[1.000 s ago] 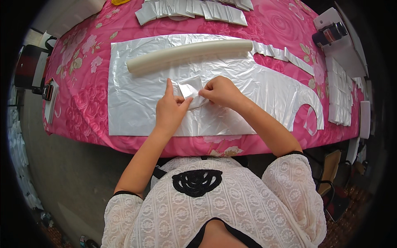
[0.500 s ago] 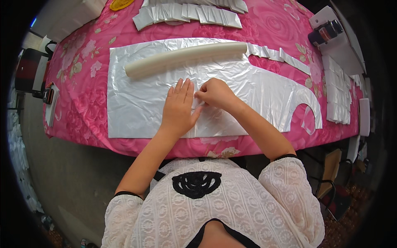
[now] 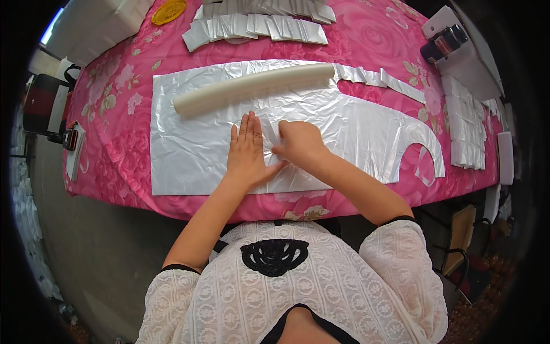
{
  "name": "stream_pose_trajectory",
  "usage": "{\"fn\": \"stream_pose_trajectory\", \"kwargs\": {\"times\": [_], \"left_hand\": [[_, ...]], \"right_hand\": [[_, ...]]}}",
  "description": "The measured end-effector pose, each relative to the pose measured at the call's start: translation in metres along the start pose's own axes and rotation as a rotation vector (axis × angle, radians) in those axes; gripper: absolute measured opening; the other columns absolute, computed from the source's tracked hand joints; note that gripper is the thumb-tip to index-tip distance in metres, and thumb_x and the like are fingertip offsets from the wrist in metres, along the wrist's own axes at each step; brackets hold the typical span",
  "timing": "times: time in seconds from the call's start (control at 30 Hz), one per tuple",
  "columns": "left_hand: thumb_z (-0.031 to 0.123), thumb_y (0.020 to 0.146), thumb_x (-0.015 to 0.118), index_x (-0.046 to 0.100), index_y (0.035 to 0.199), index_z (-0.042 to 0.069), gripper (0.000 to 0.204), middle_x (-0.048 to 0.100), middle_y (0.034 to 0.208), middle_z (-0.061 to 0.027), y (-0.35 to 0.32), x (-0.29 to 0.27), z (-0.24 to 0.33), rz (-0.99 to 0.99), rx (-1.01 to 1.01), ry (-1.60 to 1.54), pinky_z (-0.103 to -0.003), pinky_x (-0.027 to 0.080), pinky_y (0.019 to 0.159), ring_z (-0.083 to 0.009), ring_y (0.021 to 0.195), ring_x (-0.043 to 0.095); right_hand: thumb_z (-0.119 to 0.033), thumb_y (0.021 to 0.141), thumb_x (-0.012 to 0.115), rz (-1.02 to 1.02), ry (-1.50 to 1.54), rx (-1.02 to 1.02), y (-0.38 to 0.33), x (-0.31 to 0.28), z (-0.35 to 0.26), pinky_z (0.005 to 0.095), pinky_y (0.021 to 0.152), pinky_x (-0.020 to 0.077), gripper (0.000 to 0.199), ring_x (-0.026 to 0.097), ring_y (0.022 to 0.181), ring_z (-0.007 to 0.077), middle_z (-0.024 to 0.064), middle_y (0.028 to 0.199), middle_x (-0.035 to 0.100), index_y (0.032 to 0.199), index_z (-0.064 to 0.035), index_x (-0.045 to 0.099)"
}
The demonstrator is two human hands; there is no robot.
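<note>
A white, shiny plastic apron (image 3: pixel 195 155) lies spread across the table in front of me, its curved cut-out and strap ends to the right. Across its far half rests a long cream-coloured tube (image 3: pixel 252 86). My left hand (image 3: pixel 247 152) presses flat on the film, fingers stretched away from me and thumb out to the right. Just right of it, my right hand (image 3: pixel 299 143) is closed in a pinch on the film, which is drawn into creases between the two hands. Its fingertips are partly hidden.
A pink floral cloth (image 3: pixel 114 149) covers the table. Folded white plastic bundles (image 3: pixel 258 28) lie at the far side, and more stacked bundles (image 3: pixel 465 126) at the right. A dark bottle (image 3: pixel 444 43) lies by a white box at the far right; a yellow disc (image 3: pixel 169 11) is at the far left.
My right hand has shifted slightly right and toward me, and the film between the hands is pulled up more. My left hand stays flat. The whole view has shifted slightly.
</note>
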State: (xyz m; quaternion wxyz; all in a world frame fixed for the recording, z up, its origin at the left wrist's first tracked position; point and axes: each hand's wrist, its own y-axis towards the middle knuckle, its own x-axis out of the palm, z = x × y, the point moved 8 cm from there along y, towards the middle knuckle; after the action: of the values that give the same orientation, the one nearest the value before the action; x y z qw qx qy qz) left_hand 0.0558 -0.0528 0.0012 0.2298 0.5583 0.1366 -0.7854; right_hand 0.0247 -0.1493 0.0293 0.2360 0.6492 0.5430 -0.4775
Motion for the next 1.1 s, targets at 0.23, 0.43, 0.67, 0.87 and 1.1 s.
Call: {"fn": "stream_pose_trajectory", "kwargs": {"times": [0.23,0.43,0.67,0.87,1.1], "left_hand": [[0.019,0.081,0.059,0.035,0.13,-0.003,0.059,0.04,0.131,-0.0223,-0.049,-0.053,-0.031,0.311,-0.118,-0.679,-0.038,0.03,0.101,-0.0324,0.123,0.038],[0.014,0.091,0.047,0.058,0.106,-0.004,0.025,0.064,0.099,-0.0117,-0.146,-0.005,-0.026,-0.201,-0.68,-1.382,-0.027,0.048,0.077,-0.016,0.089,0.06],[0.015,0.091,0.048,0.057,0.1,-0.004,0.023,0.064,0.089,-0.0103,-0.209,0.025,-0.046,-0.1,-1.113,-1.691,-0.028,0.05,0.07,-0.018,0.078,0.062],[0.01,0.08,0.06,0.063,0.088,-0.001,0.014,0.065,0.077,-0.0133,-0.139,-0.053,-0.034,-0.144,-0.501,-0.604,-0.027,0.048,0.059,-0.0178,0.06,0.061],[0.004,0.072,0.062,0.06,0.1,0.003,0.028,0.062,0.093,-0.0153,-0.08,-0.099,-0.023,0.19,-0.151,-0.395,-0.039,0.045,0.079,-0.0328,0.085,0.058]], "right_hand": [[-0.023,0.073,0.065,0.194,-0.199,-0.38,-0.007,-0.013,-0.038,0.0407,0.092,0.0368,0.04,0.05,0.105,0.0299,0.0159,0.108,0.056,0.105,-0.0012,0.054],[-0.046,0.08,0.053,0.19,-0.086,-0.477,0.012,0.048,-0.058,0.0491,0.106,0.0142,0.07,0.018,0.131,0.0384,0.024,0.14,0.022,0.132,-0.0027,0.034],[-0.046,0.089,0.037,-0.277,0.301,-0.531,-0.08,0.109,-0.135,0.0543,0.105,0.0061,0.067,0.005,0.133,0.042,0.0257,0.142,0.014,0.136,-0.0009,0.025],[-0.023,0.08,0.056,0.0,0.195,-0.703,-0.064,0.046,-0.119,0.0515,0.106,0.0139,0.036,0.023,0.13,0.0357,0.0191,0.131,0.038,0.11,-0.0046,0.054],[-0.007,0.064,0.073,0.385,0.471,-0.478,0.014,-0.053,0.008,0.035,0.074,0.043,0.015,0.056,0.084,0.0257,0.0072,0.084,0.062,0.074,-0.0055,0.061]]}}
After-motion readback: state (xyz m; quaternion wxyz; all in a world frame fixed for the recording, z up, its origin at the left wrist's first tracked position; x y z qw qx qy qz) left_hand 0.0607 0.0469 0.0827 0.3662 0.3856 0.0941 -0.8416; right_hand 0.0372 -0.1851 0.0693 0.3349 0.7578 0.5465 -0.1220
